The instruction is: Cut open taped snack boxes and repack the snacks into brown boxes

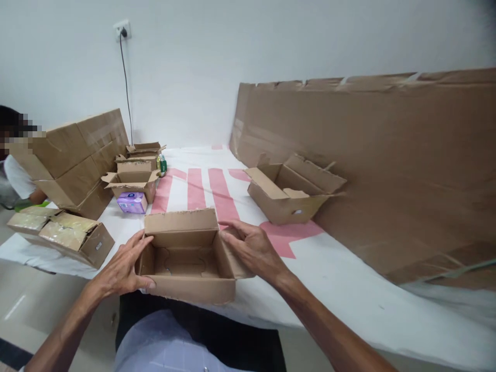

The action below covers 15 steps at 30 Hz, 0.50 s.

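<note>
An open cardboard box point(186, 290) sits at the table's near edge, right in front of me, its inside bare. Its far flap stands up, and the right flap folds outward. My left hand point(126, 263) grips the left wall, thumb toward the front and fingers along the side. At the far right corner, my right hand point(253, 248) is closed on the right flap, with the thumb and index finger by the top edge. Some of its fingertips are hidden behind the cardboard.
Another open box point(287, 206) stands at the right, before a large cardboard sheet point(368, 155). On the left are taped boxes point(77, 235), an open box point(134, 181), a purple tissue pack point(132, 203), a green bottle point(163, 164) and stacked cartons point(81, 160). A person point(19, 175) is beyond.
</note>
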Tool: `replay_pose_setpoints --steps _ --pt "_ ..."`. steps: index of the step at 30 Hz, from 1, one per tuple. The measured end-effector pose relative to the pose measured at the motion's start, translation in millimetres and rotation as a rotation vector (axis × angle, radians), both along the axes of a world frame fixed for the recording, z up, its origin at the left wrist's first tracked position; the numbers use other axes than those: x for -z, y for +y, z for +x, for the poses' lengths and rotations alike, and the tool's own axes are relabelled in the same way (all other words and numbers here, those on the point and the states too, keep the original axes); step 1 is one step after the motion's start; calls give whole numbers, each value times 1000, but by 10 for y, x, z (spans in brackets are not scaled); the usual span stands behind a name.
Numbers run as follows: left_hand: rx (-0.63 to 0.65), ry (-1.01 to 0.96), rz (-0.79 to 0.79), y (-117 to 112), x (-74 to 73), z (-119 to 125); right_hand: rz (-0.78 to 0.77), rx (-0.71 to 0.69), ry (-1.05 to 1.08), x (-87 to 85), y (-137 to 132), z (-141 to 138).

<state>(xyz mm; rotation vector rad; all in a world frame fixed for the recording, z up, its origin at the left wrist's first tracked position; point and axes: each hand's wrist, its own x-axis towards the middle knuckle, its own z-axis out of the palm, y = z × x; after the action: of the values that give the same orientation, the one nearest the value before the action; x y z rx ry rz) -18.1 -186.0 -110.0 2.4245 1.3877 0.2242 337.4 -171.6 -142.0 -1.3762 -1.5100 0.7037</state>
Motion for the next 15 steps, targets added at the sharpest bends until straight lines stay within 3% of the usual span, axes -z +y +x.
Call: replay_pose_setpoints --steps 4,7,11,15 --pt "61 126 86 -15 -31 106 -27 61 101 168 65 -18" --pt "96 311 199 124 -108 143 -76 32 173 302 211 -81" --pt "124 548 334 524 -396 57 -81 -110 230 388 452 -345" --pt "38 705 386 960 -698 -139 -138 -275 303 371 676 -749"
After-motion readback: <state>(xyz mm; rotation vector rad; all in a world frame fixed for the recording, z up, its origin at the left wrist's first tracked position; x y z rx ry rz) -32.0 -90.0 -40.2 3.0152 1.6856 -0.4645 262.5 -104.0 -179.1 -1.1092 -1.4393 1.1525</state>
